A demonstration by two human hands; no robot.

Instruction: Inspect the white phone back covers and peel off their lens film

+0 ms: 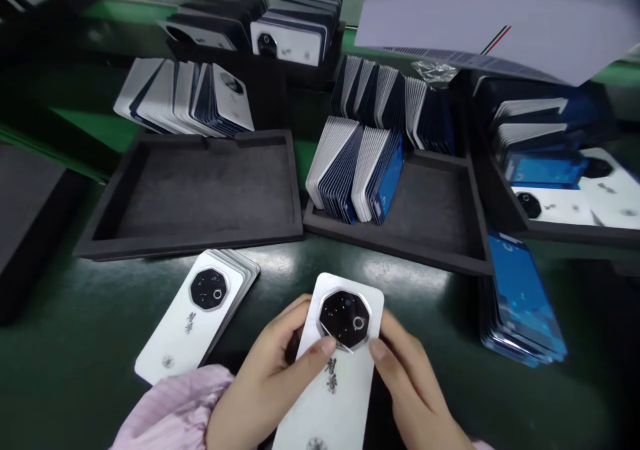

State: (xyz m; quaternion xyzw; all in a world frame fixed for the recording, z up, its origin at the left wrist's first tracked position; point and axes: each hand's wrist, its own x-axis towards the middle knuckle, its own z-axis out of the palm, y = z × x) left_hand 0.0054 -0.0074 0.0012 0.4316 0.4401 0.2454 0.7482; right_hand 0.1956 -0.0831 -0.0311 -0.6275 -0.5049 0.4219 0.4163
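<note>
Both my hands hold one white phone back cover [334, 377] with a black octagonal camera plate, low in the middle of the view. My left hand [265, 383] grips its left edge, thumb pressed on the lower left rim of the camera plate. My right hand [415, 390] grips the right edge, thumb at the plate's lower right. To the left a small stack of the same white covers [197, 317] lies flat on the dark green table.
An empty black foam tray [195, 190] sits behind the stack. A second black tray [435, 217] holds upright rows of covers. More covers lean at back left [185, 100], and blue-filmed ones [523, 303] are stacked at right. A white sheet [500, 17] hangs top right.
</note>
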